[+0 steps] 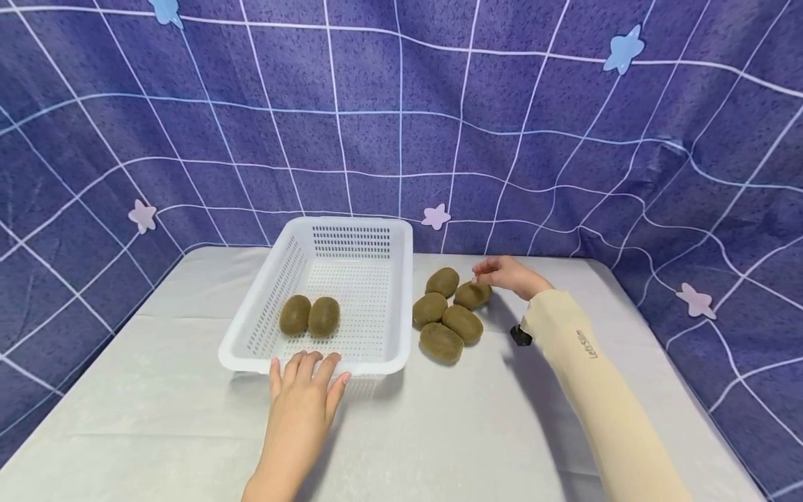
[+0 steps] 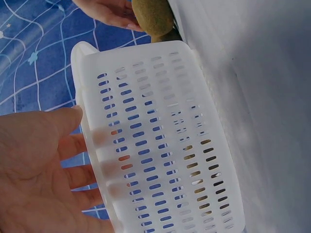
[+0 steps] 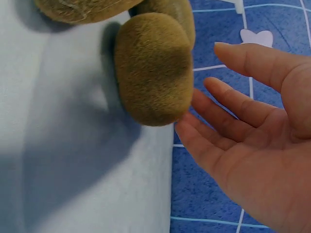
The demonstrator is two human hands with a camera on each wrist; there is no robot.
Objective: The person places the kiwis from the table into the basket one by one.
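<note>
Cream sleeve point(image 1: 599, 390) comes up from the front, right of the white basket point(image 1: 376, 366); its right hand point(image 1: 511, 274) is loosely open, fingertips at one fuzzy kiwi point(image 1: 472, 296), with hold of nothing; four other kiwis point(image 1: 463, 325) sit close by on the surface point(image 1: 464, 432), just right of the basket; left hand point(image 1: 300, 404) pinches the basket's near rim, thumb outside; two kiwis point(image 1: 323, 317) sit side by side inside the basket.

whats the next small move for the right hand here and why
Probably close the right hand around the brown fuzzy oval kiwi beside it: the right wrist view shows fingertips at its edge but the thumb clear of it, with no grip yet. The left hand holds the white rectangular plastic basket.
</note>
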